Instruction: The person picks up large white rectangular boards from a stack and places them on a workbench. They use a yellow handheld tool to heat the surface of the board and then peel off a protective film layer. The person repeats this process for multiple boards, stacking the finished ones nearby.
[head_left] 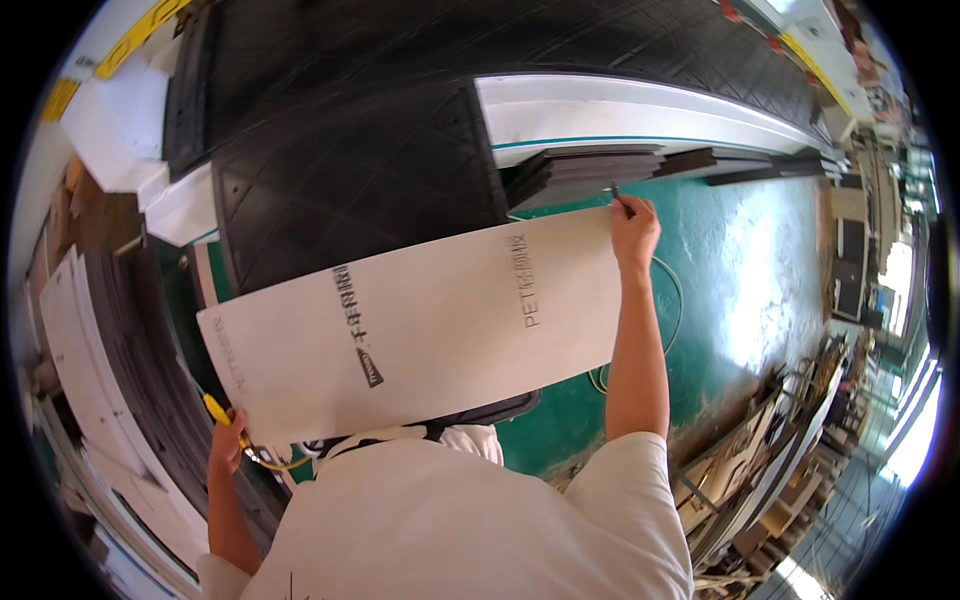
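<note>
At the far left, a stack of long panels (130,370) stands beside the left hand (228,440), whose fingers are curled closed around a yellow-handled tool (215,408), perhaps an air blow gun, with a thin yellow hose (282,466) near it; the thumb lies at the near left corner of a white printed panel (430,335). That panel spans the space in front of the torso, overlapping the near part of a black-topped worktable (360,180) in view, though whether it rests there cannot be told. At its far right corner the right hand (635,240) pinches the edge between thumb and fingers, nearly closed; something small and dark at the fingertips is too small to name. Beyond lie dark boards (585,172) and, to the right, the green floor (745,270). The left corner could slip, I judge, since that hand shares its grip with the tool, and the hose might snag a corner. The panel's long axis runs left to right, its right end angled away from the body, with the printed face up.
</note>
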